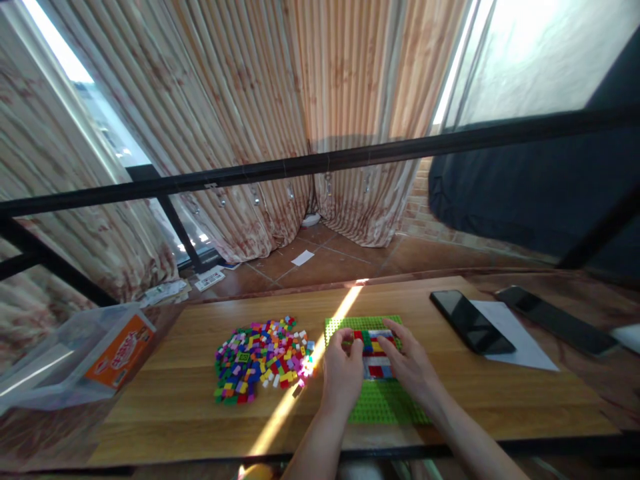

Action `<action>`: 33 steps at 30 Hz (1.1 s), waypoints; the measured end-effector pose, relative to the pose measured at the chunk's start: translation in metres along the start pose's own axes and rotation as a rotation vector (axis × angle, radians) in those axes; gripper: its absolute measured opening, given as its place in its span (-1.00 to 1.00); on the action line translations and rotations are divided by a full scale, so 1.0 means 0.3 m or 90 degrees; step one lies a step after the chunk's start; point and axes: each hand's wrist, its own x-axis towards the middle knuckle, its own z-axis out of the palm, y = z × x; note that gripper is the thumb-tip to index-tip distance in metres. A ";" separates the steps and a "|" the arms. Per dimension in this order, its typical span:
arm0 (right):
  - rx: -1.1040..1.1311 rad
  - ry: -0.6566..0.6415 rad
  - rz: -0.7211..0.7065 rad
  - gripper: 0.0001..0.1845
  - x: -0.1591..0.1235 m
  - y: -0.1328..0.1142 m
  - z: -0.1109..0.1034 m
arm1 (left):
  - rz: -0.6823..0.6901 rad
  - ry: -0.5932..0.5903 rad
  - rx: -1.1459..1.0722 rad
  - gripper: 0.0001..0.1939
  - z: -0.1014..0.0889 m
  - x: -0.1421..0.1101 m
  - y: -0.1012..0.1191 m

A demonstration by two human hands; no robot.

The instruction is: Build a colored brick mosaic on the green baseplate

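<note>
A green studded baseplate [383, 405] lies on the wooden table, partly covered by my hands. Rows of toy bricks [376, 360] in red, white, blue, yellow and green sit on its middle. At the left side of these rows, my left hand [342, 373] has its fingers curled and thumb close to them; anything pinched there is too small to make out. From the right, my right hand [411, 359] reaches over the bricks, fingers stretched and apart, their tips touching or just above the rows. A heap of loose bricks [260, 357] in many colours spreads left of the plate.
A clear plastic box [55, 373] with an orange label stands at the table's left. On the right are a black phone [470, 321], a white paper sheet [525, 347] and a dark flat device [557, 320]. A black rail [280, 168] crosses beyond the table [190, 433].
</note>
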 end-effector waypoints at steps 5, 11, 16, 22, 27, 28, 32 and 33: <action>0.129 0.066 0.082 -0.51 0.042 0.003 -0.050 | -0.016 0.030 -0.015 -0.71 -0.045 0.026 -0.012; 0.153 0.029 0.104 -0.57 0.044 -0.002 -0.053 | -0.013 0.039 -0.017 -0.70 -0.083 0.040 -0.016; -0.040 -0.005 -0.032 -0.53 0.027 -0.025 -0.064 | -0.057 0.088 -0.047 -0.71 -0.221 0.073 -0.002; -0.224 -0.134 -0.230 -0.55 -0.009 -0.039 -0.048 | -0.032 0.064 0.000 -0.77 -0.452 0.087 -0.029; -0.202 -0.185 -0.247 -0.62 0.009 -0.012 -0.033 | 0.008 -0.045 0.116 -0.85 -0.531 0.041 -0.065; -0.190 -0.192 -0.251 -0.62 0.015 -0.009 -0.033 | 0.014 -0.053 0.137 -0.82 -0.537 0.032 -0.071; -0.167 -0.216 -0.270 -0.60 0.030 -0.011 -0.029 | 0.040 -0.051 0.219 -0.74 -0.544 0.011 -0.088; -0.165 -0.220 -0.273 -0.60 0.031 -0.013 -0.028 | 0.052 -0.043 0.239 -0.74 -0.538 0.011 -0.089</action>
